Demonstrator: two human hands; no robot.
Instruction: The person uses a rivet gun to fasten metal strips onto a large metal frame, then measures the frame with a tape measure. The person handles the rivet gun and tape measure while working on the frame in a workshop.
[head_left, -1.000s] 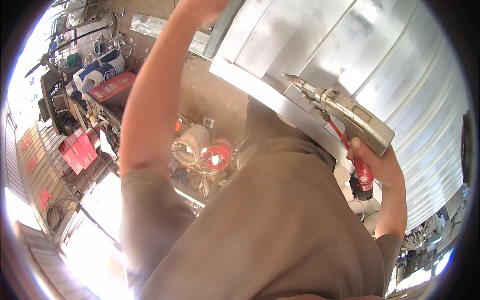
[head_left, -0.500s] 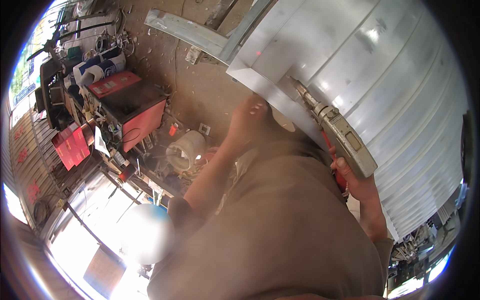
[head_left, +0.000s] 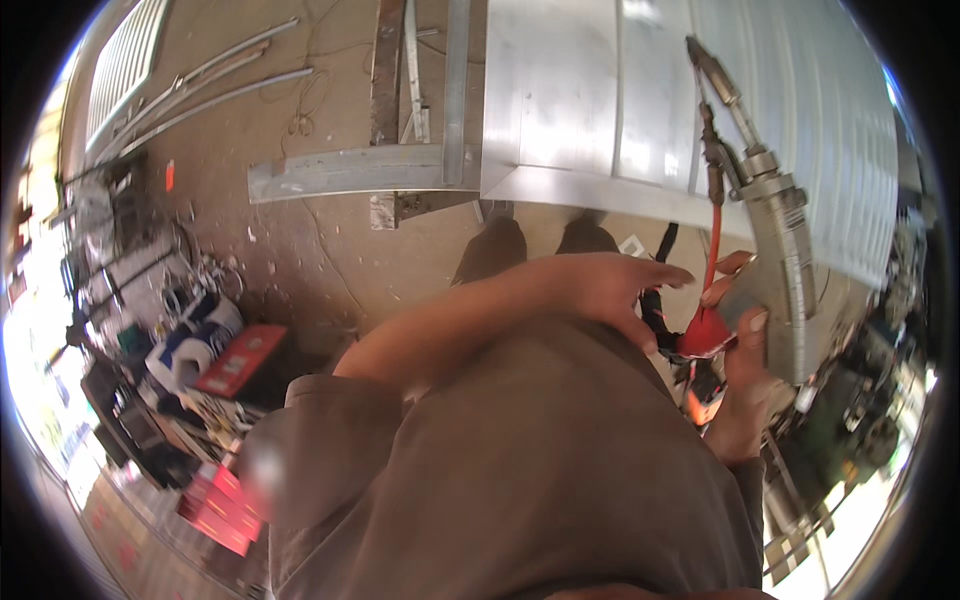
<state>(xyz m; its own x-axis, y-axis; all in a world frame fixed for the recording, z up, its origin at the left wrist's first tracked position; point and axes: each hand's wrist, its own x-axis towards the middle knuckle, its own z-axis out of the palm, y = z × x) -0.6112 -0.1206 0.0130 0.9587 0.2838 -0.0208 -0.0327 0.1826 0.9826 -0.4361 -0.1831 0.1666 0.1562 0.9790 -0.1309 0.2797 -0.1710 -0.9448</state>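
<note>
My right hand (head_left: 740,380) is closed around a long-nosed grey metal tool (head_left: 785,230), held upright with its thin tip over the sheet-metal panel (head_left: 560,110). A thin red rod or cable (head_left: 714,245) runs beside the tool, down to a red piece (head_left: 706,332) at my right fingers; how they join is hard to tell. My left hand (head_left: 615,290) reaches across my body towards the red piece. Its thumb and fingers are apart with nothing between them. Black straps or handles (head_left: 655,315) hang just past its fingertips.
Metal channels (head_left: 350,170) and timber (head_left: 387,70) lie against the panel's left edge. Loose rods (head_left: 215,110) rest on the floor at the far left. A red-topped box (head_left: 240,360) and clutter stand at left. Machinery (head_left: 860,430) fills the lower right.
My view has turned, bringing the panel straight ahead. My left hand has come across towards the right hand. The grey tool has swung more upright, still in my right hand.
</note>
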